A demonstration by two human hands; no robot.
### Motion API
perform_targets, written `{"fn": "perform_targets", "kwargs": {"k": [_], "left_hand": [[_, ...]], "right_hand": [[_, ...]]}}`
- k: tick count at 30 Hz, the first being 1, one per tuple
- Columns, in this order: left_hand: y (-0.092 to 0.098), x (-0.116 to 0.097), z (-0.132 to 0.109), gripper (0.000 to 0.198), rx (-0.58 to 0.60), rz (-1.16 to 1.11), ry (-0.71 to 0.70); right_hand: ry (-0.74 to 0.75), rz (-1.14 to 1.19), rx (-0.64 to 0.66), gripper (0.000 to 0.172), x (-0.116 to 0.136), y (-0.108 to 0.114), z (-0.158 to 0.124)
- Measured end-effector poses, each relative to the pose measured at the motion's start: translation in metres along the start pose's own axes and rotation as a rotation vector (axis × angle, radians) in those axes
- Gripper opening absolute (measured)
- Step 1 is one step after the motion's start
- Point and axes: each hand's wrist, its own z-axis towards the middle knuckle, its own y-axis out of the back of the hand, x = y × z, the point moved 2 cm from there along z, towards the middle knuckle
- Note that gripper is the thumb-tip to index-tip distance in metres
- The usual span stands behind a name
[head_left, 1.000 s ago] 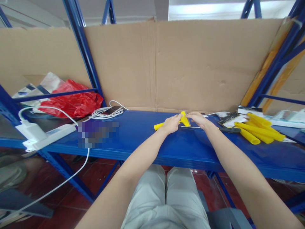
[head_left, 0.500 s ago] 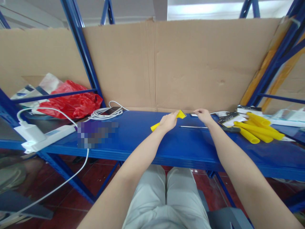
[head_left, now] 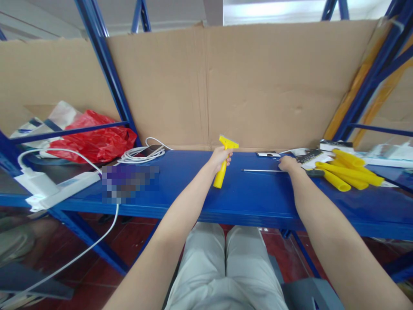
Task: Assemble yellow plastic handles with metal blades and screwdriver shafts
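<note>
My left hand [head_left: 220,157] is wrapped round the yellow handle of a scraper [head_left: 220,175]. It is held upright over the blue shelf, its wide head at the top. My right hand [head_left: 288,164] is low over the shelf to the right, fingers drawn together; what they hold, if anything, is hidden. A long screwdriver [head_left: 263,170] lies there, its thin metal shaft running up to the right hand and its dark handle showing beyond the wrist. A small black-and-white pack [head_left: 267,154] lies just behind the right fingers.
Several yellow tubular handles [head_left: 350,170] lie at right beside black-and-white cards [head_left: 314,158]. At left are a white power strip [head_left: 72,187], a coiled white cable [head_left: 142,156] and a red plastic bag [head_left: 97,135]. A cardboard sheet [head_left: 258,86] backs the blue shelf [head_left: 183,181].
My left hand has brought the scraper from lying slanted to upright, moving slightly left. The right hand has shifted right and nearer me, from beside the small pack to the screwdriver shaft.
</note>
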Motion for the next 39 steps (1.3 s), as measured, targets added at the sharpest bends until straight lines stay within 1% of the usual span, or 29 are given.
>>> {"fn": "perform_targets", "kwargs": {"k": [3,4,6,8,10,14,19,22,24,28,33,39], "left_hand": [[-0.003,0.010,-0.001,0.020,0.094,0.042,0.188],[-0.004,0.013,-0.001,0.020,0.115,0.070,0.236],[-0.005,0.017,-0.001,0.018,0.140,0.119,0.301],[-0.005,0.020,-0.001,0.016,0.155,0.146,0.330],[-0.005,0.020,-0.001,0.014,0.161,0.160,0.342],[-0.003,0.020,-0.001,0.013,0.153,0.180,0.346],[-0.003,0.021,-0.001,0.012,0.162,0.178,0.338],[-0.003,0.022,0.000,0.008,0.160,0.182,0.344],[-0.003,0.022,0.000,0.010,0.157,0.183,0.349],[-0.004,0.019,-0.003,0.009,0.163,0.179,0.347],[-0.004,0.020,-0.003,0.014,0.207,0.166,0.325],[-0.002,0.024,0.002,0.013,0.244,0.157,0.312]], "right_hand": [[-0.033,-0.066,0.075,0.048,0.000,-0.002,0.001],[-0.024,-0.081,0.076,0.049,0.000,-0.002,0.001],[-0.001,-0.102,0.065,0.050,0.001,-0.003,0.002],[0.013,-0.110,0.056,0.050,0.000,-0.005,0.004],[0.029,-0.107,0.043,0.048,-0.001,-0.007,0.006],[0.095,-0.093,0.011,0.037,0.000,-0.007,0.007],[0.169,-0.091,0.049,0.026,0.011,0.000,-0.002],[0.211,-0.090,0.072,0.022,0.019,0.004,-0.008],[0.232,-0.096,0.078,0.020,0.023,0.005,-0.010],[0.264,-0.095,0.070,0.020,0.026,0.005,-0.012],[0.271,-0.087,0.038,0.017,0.028,0.003,-0.011],[0.275,-0.077,0.010,0.027,0.035,0.004,-0.013]]}}
